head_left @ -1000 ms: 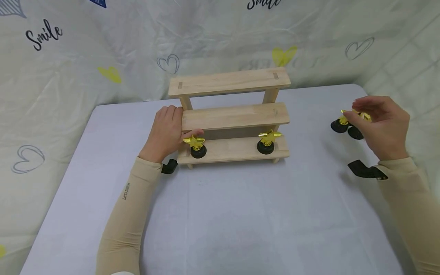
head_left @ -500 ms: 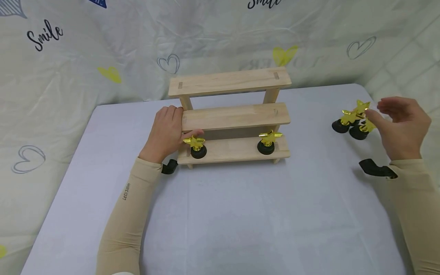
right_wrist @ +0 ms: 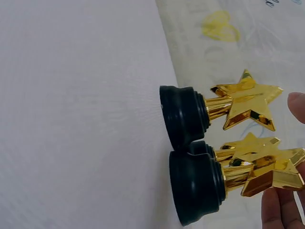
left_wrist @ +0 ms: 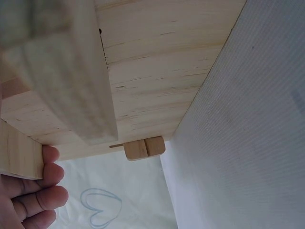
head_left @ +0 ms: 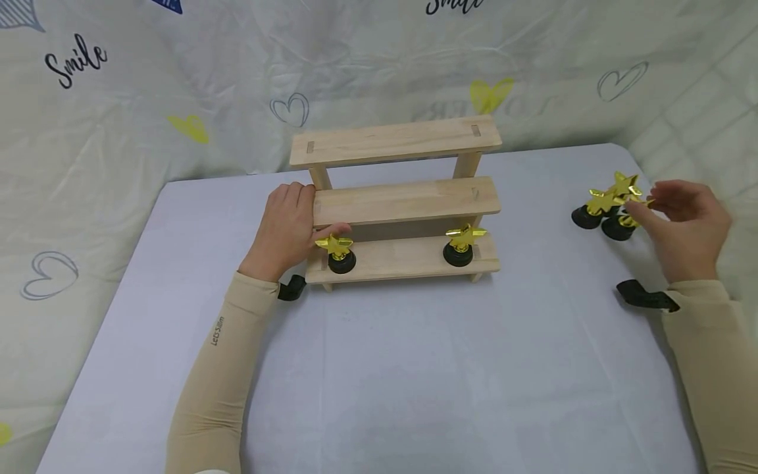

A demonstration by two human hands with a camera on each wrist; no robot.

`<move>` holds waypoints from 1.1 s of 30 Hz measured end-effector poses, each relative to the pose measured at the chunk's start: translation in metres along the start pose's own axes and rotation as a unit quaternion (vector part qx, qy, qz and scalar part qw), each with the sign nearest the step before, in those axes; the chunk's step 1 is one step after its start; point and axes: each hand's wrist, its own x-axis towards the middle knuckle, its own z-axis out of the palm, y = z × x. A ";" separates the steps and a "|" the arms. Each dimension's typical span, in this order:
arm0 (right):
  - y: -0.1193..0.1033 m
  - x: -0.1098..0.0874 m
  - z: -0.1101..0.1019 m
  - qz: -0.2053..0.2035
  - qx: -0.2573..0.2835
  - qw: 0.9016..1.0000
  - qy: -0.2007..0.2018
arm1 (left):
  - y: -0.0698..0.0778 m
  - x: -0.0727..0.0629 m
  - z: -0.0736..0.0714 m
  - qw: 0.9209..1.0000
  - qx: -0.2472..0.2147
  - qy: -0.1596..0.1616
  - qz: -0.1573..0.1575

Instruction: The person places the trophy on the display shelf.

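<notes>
My left hand (head_left: 287, 224) grips the left end of the middle board of a three-tier wooden shelf (head_left: 408, 201). In the left wrist view its fingertips (left_wrist: 52, 195) wrap that board's edge. Two small gold star trophies with black bases, a left one (head_left: 336, 250) and a right one (head_left: 460, 245), stand upright on the lowest board. At the table's right, my right hand (head_left: 687, 227) is around the star of the front trophy (right_wrist: 198, 188), the thumb (right_wrist: 296, 106) apart from it in the right wrist view. Another star trophy (right_wrist: 183, 114) stands alongside, and a third is partly hidden behind.
A white cloth covers the table (head_left: 403, 375). Behind it hangs a pale backdrop (head_left: 379, 59) printed with hearts and words. The top board (head_left: 397, 140) of the shelf stands near the table's back edge.
My right hand first drew back rightward from the trophy group, then came down and left again, its fingers closing in around the front star. The left hand and shelf have stayed put.
</notes>
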 end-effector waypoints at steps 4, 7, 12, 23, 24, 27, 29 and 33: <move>0.007 -0.001 -0.001 0.029 -0.041 0.999 -0.011 | 0.000 0.000 -0.001 1.000 0.000 0.001 0.002; 0.011 0.000 -0.002 0.040 -0.064 0.997 -0.016 | 0.000 0.000 0.000 1.000 -0.001 0.010 0.002; 0.016 0.005 -0.005 0.055 -0.079 0.995 -0.028 | -0.001 0.001 -0.001 1.000 -0.005 0.016 -0.002; 0.029 -0.001 -0.013 0.080 -0.124 0.986 -0.082 | 0.000 0.000 0.003 1.000 -0.002 0.002 0.003; 0.030 -0.001 -0.014 0.077 -0.118 0.986 -0.085 | 0.000 0.000 0.003 1.000 -0.001 0.005 0.004; 0.032 0.001 -0.014 0.070 -0.104 0.988 -0.087 | -0.001 0.000 0.004 1.000 0.002 0.012 0.010; 0.033 0.002 -0.014 0.069 -0.102 0.989 -0.088 | -0.001 0.000 0.004 1.000 0.006 0.017 0.013; 0.036 0.004 -0.014 0.073 -0.117 0.986 -0.091 | -0.001 0.000 0.002 1.000 0.005 0.021 0.013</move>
